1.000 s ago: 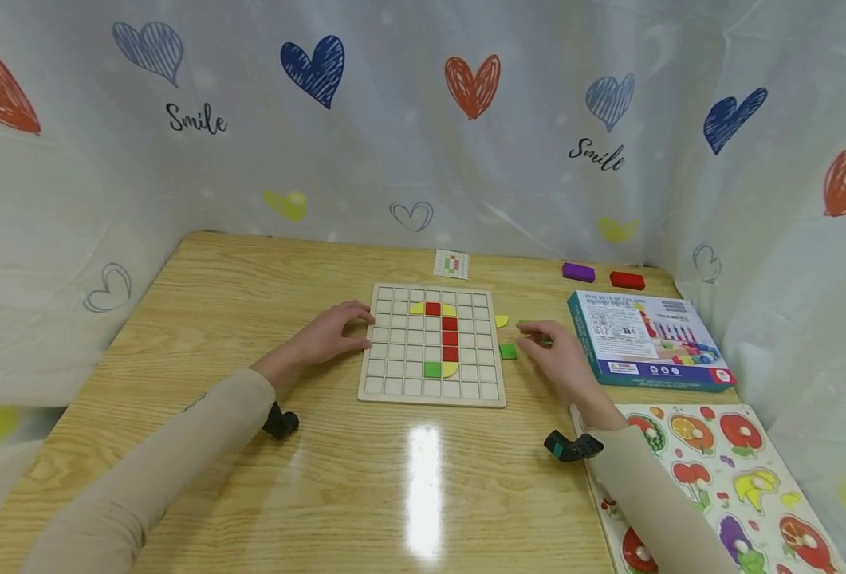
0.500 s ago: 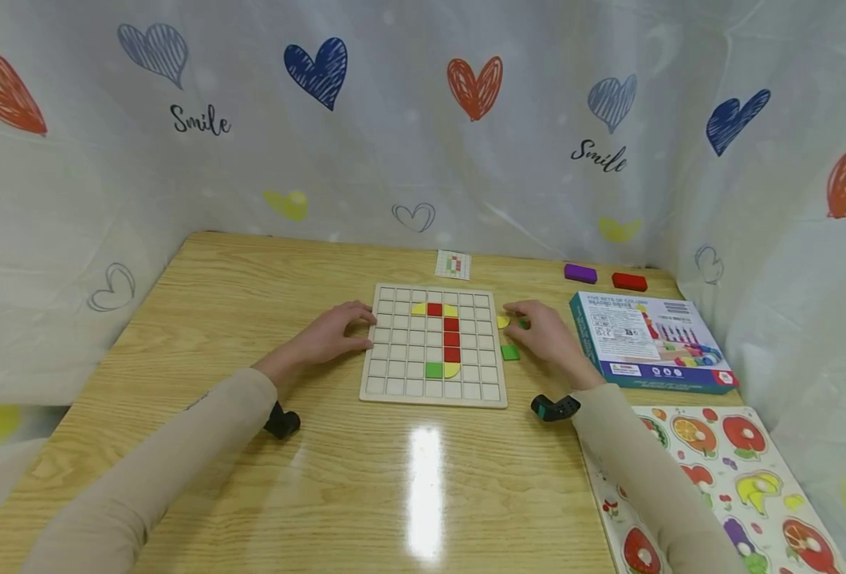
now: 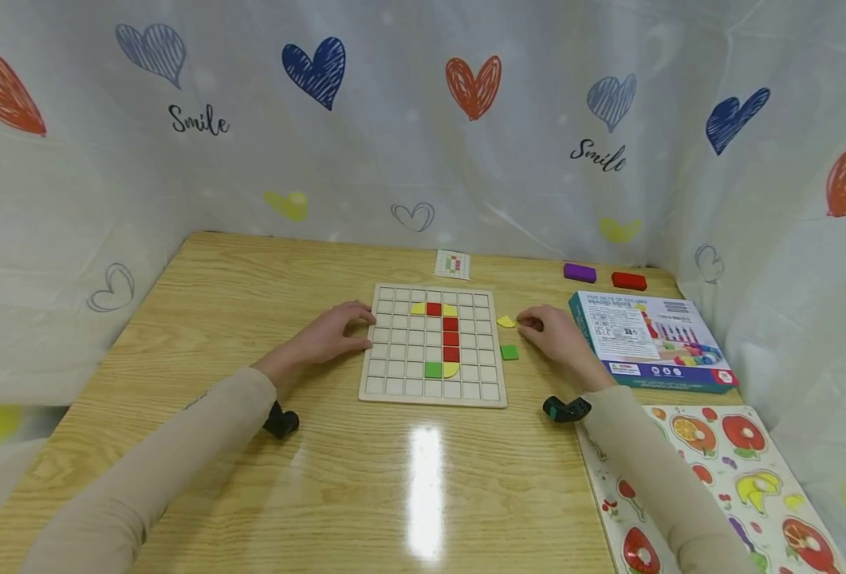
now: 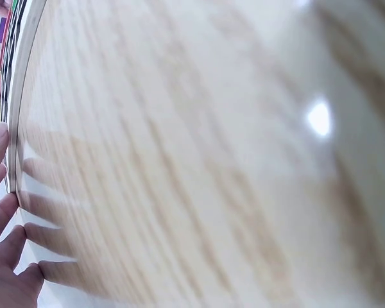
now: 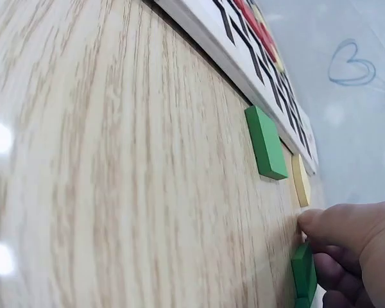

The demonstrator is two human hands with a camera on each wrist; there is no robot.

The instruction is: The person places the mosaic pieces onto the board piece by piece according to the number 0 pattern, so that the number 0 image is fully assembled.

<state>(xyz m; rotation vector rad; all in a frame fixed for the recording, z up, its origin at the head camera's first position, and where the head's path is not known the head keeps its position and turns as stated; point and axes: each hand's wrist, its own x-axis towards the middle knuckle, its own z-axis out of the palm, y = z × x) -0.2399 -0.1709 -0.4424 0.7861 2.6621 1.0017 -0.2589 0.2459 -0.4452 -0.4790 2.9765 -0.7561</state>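
My left hand (image 3: 332,331) rests its fingertips against the left edge of the square grid board (image 3: 368,387). In the left wrist view its fingers (image 4: 3,218) lie along the board's rim. On the board sit red tiles (image 3: 451,339), a green tile (image 3: 433,370) and yellow rounded tiles (image 3: 451,369). My right hand (image 3: 555,335) is low over the table, right of the board, its fingers bent, with no piece visible between them. Just left of its fingertips lies a loose yellow piece (image 3: 506,321). A loose green tile (image 3: 509,352) is nearer me. In the right wrist view, green pieces (image 5: 303,273) lie beside the fingers, partly hidden.
A small pattern card (image 3: 452,265) lies behind the board. At the back right are a purple block (image 3: 580,273) and a red block (image 3: 629,281). A toy box (image 3: 612,369) and a fruit puzzle board (image 3: 753,438) occupy the right side.
My right hand moved left and away from me onto the yellow piece, then drew slightly back right. The yellow piece now lies turned and a little farther right. The left hand stays put.
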